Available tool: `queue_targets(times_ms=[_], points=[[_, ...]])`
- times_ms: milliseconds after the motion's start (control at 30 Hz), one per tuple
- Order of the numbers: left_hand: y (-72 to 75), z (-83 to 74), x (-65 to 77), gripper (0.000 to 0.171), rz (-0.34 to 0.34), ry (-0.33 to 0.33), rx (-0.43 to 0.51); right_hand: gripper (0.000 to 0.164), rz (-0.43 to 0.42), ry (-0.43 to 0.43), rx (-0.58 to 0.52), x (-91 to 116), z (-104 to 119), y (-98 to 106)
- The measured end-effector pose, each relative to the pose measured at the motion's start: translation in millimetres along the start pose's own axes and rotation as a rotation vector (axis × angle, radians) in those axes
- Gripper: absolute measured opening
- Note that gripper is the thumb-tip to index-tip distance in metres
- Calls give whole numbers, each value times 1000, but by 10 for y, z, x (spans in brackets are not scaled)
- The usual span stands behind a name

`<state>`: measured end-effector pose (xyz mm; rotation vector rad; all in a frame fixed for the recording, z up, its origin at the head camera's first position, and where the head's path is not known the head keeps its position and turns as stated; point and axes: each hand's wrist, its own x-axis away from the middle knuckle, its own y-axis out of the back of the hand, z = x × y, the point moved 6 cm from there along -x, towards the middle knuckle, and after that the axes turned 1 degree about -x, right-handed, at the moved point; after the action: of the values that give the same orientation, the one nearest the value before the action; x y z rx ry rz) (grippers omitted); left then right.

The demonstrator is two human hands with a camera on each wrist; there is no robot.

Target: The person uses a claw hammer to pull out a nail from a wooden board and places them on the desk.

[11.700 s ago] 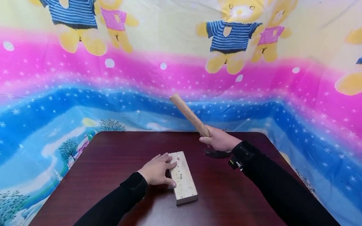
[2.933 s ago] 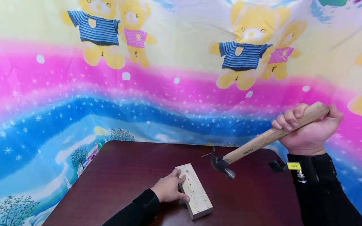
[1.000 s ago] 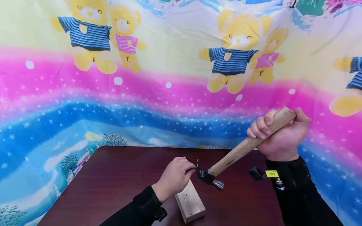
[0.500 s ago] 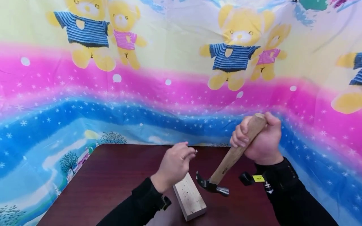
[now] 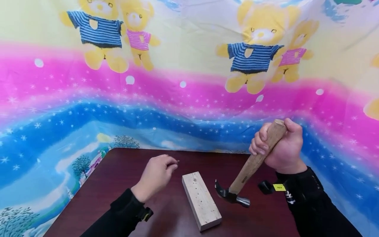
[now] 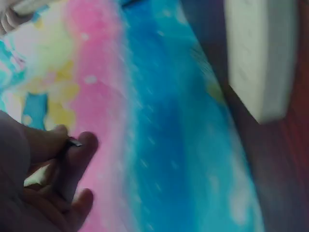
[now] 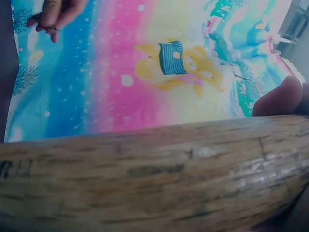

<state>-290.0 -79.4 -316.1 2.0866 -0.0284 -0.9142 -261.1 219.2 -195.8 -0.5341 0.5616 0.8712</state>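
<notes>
A small nail [image 6: 75, 142] is pinched between the thumb and forefinger of my left hand [image 5: 155, 174], which is raised to the left of the wooden block. My right hand [image 5: 281, 151] grips a claw hammer [image 5: 251, 164] near the end of its wooden handle. The black head hangs lowest, with the claw turned toward the block and nothing caught in it. Between the hands the pale wooden block [image 5: 204, 205] lies on the table, several small dark holes along its top. From the right wrist view, the handle fills the foreground and the nail shows thinly beyond.
A dark reddish-brown table [image 5: 112, 184] carries the block. Behind and beside it hangs a patterned cloth [image 5: 189, 108] with bears and snowflakes. Black sleeves cover both forearms, and a small camera is strapped at each wrist.
Earlier the nail stood in the block, then sat in the hammer's claw. My left hand left the block, took the nail from the claw and moved left. The hammer has tipped more upright.
</notes>
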Motion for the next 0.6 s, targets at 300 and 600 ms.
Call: queue_targets(times_ms=[300, 600], points=[[206, 915, 700, 16, 276, 387, -95, 75, -30, 8, -43, 129, 6, 117], [274, 1303, 1348, 34, 507, 648, -70, 76, -20, 13, -33, 86, -63, 198]])
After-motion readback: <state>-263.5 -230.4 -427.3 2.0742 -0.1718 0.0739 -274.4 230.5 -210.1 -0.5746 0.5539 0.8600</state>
